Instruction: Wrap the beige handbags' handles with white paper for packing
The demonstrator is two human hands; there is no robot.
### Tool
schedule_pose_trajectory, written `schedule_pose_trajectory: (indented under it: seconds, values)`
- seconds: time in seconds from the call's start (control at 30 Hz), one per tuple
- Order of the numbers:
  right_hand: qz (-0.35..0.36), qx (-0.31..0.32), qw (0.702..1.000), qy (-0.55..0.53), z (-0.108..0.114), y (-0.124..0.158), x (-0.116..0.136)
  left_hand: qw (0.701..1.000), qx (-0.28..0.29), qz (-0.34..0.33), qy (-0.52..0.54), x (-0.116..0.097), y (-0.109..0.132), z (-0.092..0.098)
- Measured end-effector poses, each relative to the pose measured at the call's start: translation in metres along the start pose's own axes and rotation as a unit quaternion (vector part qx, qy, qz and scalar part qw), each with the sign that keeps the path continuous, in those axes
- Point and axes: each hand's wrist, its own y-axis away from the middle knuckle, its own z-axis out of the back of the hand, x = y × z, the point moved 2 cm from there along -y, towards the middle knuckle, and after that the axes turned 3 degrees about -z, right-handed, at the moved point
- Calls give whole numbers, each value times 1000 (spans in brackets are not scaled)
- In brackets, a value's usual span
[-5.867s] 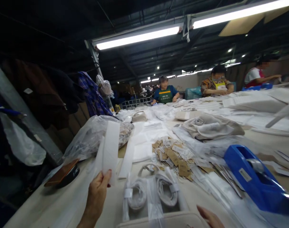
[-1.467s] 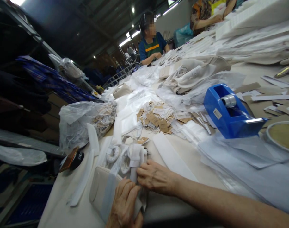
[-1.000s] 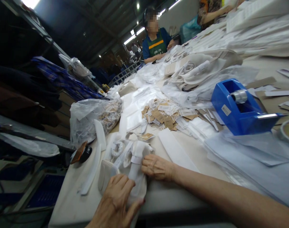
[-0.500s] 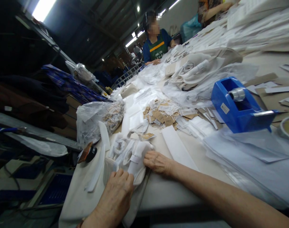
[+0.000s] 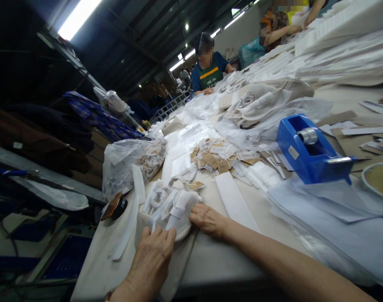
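Observation:
A folded off-white cloth item point(image 5: 182, 203) with loops or straps and a white paper band lies at the near end of the table point(image 5: 207, 262). My left hand point(image 5: 153, 253) has its fingers curled over the near edge of this cloth. On the right side, my right hand point(image 5: 207, 219) pinches the cloth's edge, with the thumb mostly hidden. Part of the cloth hangs toward me between the hands. Just past my right hand lies a white paper strip point(image 5: 235, 201). Beyond the cloth is a heap of brown and white string tags point(image 5: 215, 157).
A blue tape dispenser point(image 5: 314, 151) stands at the right, near a round tub point(image 5: 378, 180) and plastic sheets point(image 5: 332, 214). At left are a clear bag of tags point(image 5: 125, 163) and a dark round object point(image 5: 119, 205). A co-worker point(image 5: 208, 69) stands at the far side.
The view has tilted a little. My left hand has shifted slightly left and down along the cloth's near edge. My right hand keeps its grip. The co-worker's head has turned downward.

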Motion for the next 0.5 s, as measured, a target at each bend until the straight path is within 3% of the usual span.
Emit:
schedule_pose_trajectory:
  seconds: [0.2,0.33,0.5]
  values:
    - [-11,-4,1000,-6,-1,0,1,999,17,12,49,8,-6,4]
    - [-16,-2,1000,-6,1,0,2,999,11,16,34,4,-10,5]
    - [-16,2,1000,-7,1,-1,1,998,48,39,6,0,-16,7]
